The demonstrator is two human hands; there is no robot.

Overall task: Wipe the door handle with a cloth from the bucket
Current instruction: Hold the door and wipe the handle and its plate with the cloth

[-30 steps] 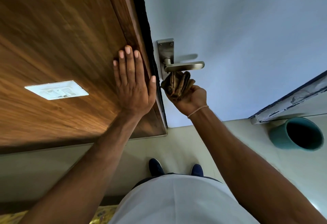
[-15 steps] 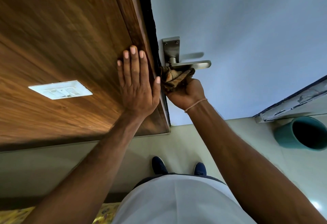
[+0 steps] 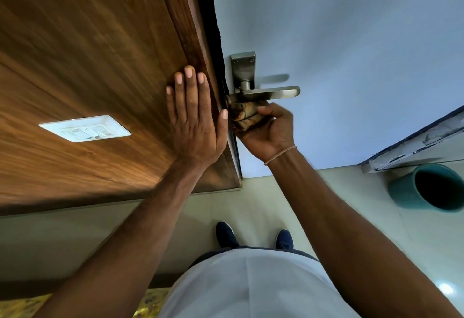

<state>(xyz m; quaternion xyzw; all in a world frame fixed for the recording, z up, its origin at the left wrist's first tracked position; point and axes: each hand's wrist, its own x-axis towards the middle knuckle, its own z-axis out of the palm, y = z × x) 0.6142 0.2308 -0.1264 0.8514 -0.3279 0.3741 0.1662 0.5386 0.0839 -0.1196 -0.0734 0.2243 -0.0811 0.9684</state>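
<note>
Right hand (image 3: pixel 266 129) closed around a bunched brown cloth (image 3: pixel 244 116), thumb across the top, pressing the wad up against the underside of the door handle (image 3: pixel 270 92) near its pivot. Rumpled, folded fabric, tan and dark in the creases. Brushed metal lever, flat and round-ended, on a rectangular backplate (image 3: pixel 243 69) with two screws, fixed to a smooth pale blue door (image 3: pixel 351 66). Thin thread band at the right wrist. Left hand (image 3: pixel 194 119) spread wide and flat, holding nothing, palm on the glossy wood-grain panel (image 3: pixel 88 53) just beside the dark door edge, thumb nearly touching the cloth. White rectangular switch plate (image 3: pixel 85 128) further left on the same panel. Teal bucket (image 3: pixel 426 187), round and open-mouthed, well apart on the pale floor at right, beside a worn painted frame. Compared with half a second ago: cloth shifted slightly toward the door edge and tighter under the lever, right thumb now visible over the wad; left hand unchanged.
</note>
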